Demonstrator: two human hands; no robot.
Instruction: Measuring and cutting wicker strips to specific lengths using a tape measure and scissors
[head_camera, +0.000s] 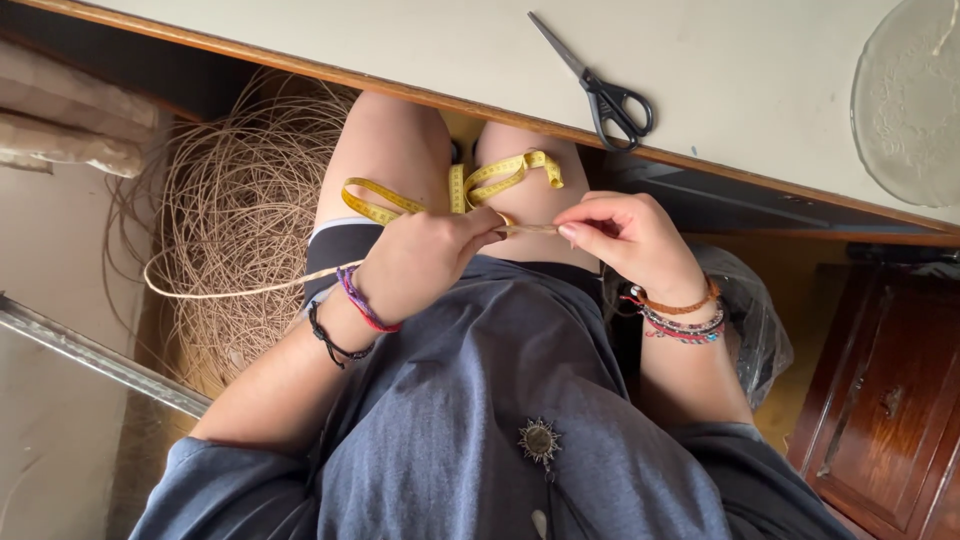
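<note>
My left hand (425, 255) is closed around a thin tan cane strand (240, 291) and one end of a yellow measuring tape (497, 176), which loops over my bare thighs. My right hand (625, 235) pinches the strand's short free end between thumb and fingertips, just right of the left hand. From my left fist the strand trails leftward to a loose coil of the same cane (235, 200) on the floor. Both hands are held over my lap, below the table edge. Bracelets ring both wrists.
Black-handled scissors (605, 95) lie on the pale tabletop (420, 45) with its wooden rim. A clear glass plate (905, 100) sits at the table's right end. A dark wooden cabinet (880, 400) and a clear plastic bag (752, 315) are at the right.
</note>
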